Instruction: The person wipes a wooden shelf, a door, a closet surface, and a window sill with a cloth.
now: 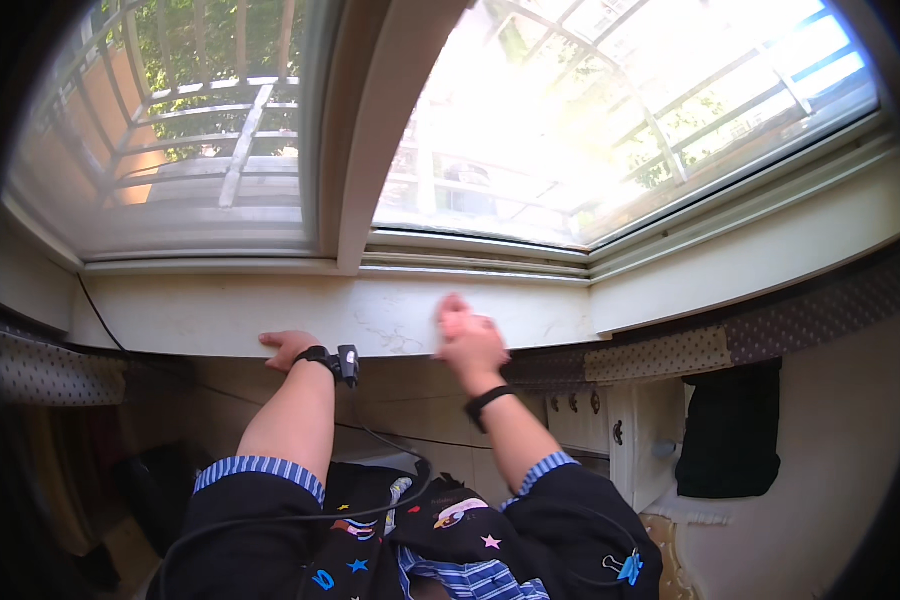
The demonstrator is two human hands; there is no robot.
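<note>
My left hand [288,347] leans on the front edge of the white window sill [220,310], with its visible fingers stretched to the left and a black strap device [338,364] on the wrist. Over the sill's middle is my right hand [473,345], closed and blurred by motion. Something pinkish shows at its tip; whether that is a finger or a small held thing I cannot make out. A black band [488,405] circles the right wrist. Faint brownish smudges [390,338] mark the sill between the hands.
A window frame [355,150] and sliding track [480,262] border the sill's far side. Thin black cable [100,315] crosses at left and runs below the hands. Dotted fabric [660,355] hangs under the edge. A white cabinet [640,440] and dark cloth [730,430] stand lower right.
</note>
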